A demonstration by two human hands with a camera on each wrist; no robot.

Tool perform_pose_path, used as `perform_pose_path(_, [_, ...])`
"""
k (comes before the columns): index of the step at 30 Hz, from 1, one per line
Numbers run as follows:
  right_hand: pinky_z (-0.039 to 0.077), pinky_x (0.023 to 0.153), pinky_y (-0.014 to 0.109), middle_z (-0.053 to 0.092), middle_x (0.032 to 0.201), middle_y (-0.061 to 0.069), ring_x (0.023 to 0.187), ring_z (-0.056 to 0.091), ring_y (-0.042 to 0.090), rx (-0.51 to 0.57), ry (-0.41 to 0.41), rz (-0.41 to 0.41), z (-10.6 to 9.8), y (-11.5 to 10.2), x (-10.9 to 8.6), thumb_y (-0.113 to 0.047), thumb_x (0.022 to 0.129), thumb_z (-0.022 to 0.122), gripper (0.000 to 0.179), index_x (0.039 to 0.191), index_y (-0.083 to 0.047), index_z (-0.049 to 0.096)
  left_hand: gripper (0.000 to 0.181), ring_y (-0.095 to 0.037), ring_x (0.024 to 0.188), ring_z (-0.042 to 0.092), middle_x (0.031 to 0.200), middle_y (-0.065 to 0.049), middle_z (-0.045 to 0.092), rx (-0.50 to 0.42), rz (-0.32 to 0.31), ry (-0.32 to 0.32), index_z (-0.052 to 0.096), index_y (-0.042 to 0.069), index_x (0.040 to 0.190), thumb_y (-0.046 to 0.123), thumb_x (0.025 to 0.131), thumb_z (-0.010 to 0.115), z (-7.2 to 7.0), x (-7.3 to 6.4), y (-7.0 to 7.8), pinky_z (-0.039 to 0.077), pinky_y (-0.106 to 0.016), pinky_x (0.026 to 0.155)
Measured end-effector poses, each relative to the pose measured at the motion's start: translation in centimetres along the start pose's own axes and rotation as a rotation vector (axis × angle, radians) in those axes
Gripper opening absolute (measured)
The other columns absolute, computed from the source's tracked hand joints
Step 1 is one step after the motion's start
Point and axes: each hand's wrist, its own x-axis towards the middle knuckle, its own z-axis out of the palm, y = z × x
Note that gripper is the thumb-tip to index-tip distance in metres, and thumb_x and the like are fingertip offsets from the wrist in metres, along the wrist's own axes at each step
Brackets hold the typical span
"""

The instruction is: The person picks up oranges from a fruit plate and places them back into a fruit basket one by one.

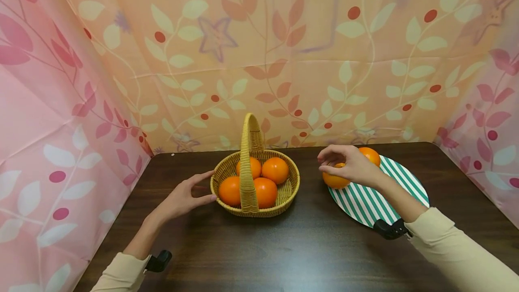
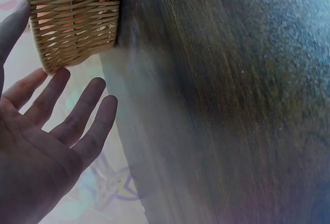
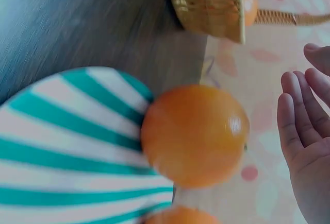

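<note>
A yellow wicker basket (image 1: 287, 196) with a tall arched handle holds several oranges (image 1: 275, 170). At its left side is my left hand (image 1: 178, 199), thumb and fingers spread, with fingertips right at the rim; the left wrist view shows them at the basket's wicker wall (image 2: 77, 23). My right hand (image 1: 353, 164) hovers over a green-and-white striped plate (image 1: 405, 184), fingers loosely bent and nothing between them. Just below that hand sits one orange (image 1: 334, 181) at the plate's left edge. Partly hidden behind the hand is another orange (image 1: 371, 156).
Basket and plate stand on a dark brown wooden table (image 1: 251, 251), the plate to the right. A floral curtain (image 1: 275, 66) hangs along the table's back edge and at both sides. The basket's handle (image 1: 248, 161) rises well above its rim.
</note>
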Motion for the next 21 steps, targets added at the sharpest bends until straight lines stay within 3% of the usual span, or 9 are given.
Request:
perform_pose_path(9, [0.056,0.079,0.023,0.07,0.105,0.011,0.089,0.067,0.017,-0.09,0.045,0.038,-3.3,0.5,-3.4,-0.004,0.091,0.077,0.021,0.11,0.001,0.07,0.075,-0.046,0.118,0.058,0.15,-0.019,0.047,0.008,-0.002,-0.002,0.046,0.006,0.153,0.032,0.091,0.079,0.0,0.0,0.0,0.05,-0.059,0.095])
perform_pose_path(21, [0.054,0.079,0.017,0.068,0.106,0.015,0.089,0.067,0.015,-0.179,0.099,0.103,-6.8,2.1,-7.2,-0.001,0.091,0.076,0.024,0.114,-0.003,0.069,0.076,-0.047,0.118,0.058,0.151,-0.017,0.046,0.017,-0.021,-0.009,0.045,0.009,0.154,0.034,0.091,0.079,0.0,0.0,0.1,0.052,-0.057,0.092])
